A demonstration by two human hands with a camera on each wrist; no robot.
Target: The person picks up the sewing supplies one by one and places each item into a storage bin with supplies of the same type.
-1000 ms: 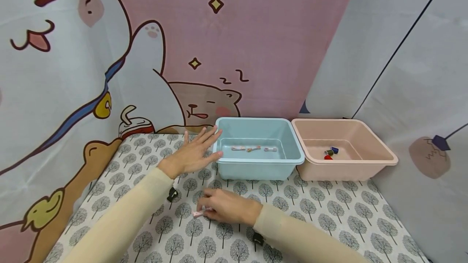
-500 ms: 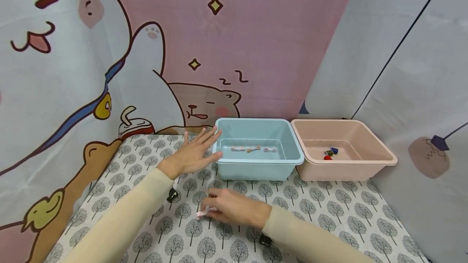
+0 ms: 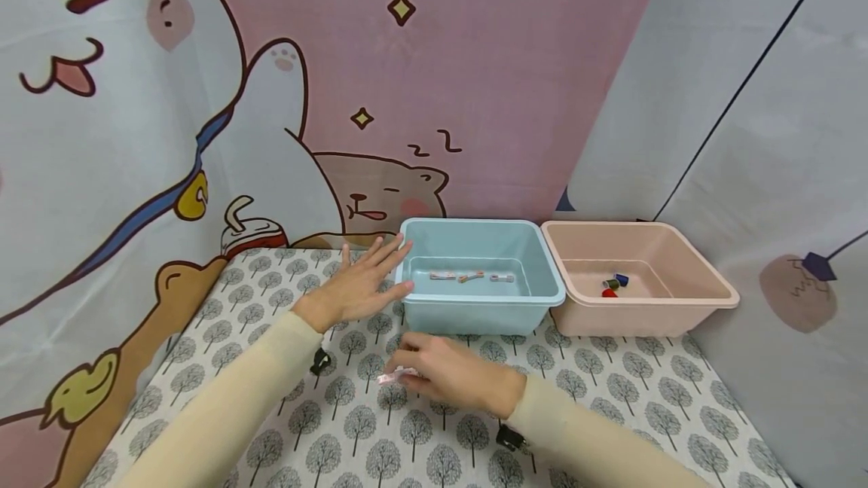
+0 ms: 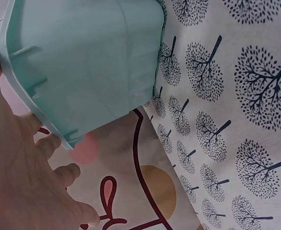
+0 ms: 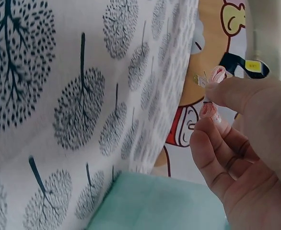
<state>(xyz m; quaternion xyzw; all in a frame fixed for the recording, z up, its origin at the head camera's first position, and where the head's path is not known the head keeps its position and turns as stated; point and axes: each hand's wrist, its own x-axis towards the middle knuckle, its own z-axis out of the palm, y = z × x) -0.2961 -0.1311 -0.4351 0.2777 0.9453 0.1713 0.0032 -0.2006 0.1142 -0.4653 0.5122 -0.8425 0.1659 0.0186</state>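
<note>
My right hand (image 3: pixel 450 371) pinches a pink skein of embroidery thread (image 3: pixel 389 377) above the patterned cloth, in front of the blue bin. In the right wrist view, the thumb and fingers grip the skein (image 5: pixel 208 110) at its middle; its looped ends and a paper band show. My left hand (image 3: pixel 356 285), fingers spread and mostly straight, touches the left rim of the light blue bin (image 3: pixel 481 300). From the left wrist view, the fingertips lie along that rim (image 4: pixel 30 103). Inside the bin, three thread skeins (image 3: pixel 471 276) lie in a row on the floor.
Right of the blue bin stands a peach bin (image 3: pixel 651 300), rims nearly meeting. It holds a blue spool (image 3: pixel 620 279), a dark green spool (image 3: pixel 610 285) and a red spool (image 3: pixel 609 293). A tree-print cloth (image 3: pixel 325 454) covers the table; printed fabric walls (image 3: pixel 502 81) rise behind.
My right hand has lifted the pink skein and carried it right and toward the blue bin. My left hand stays at the bin's rim.
</note>
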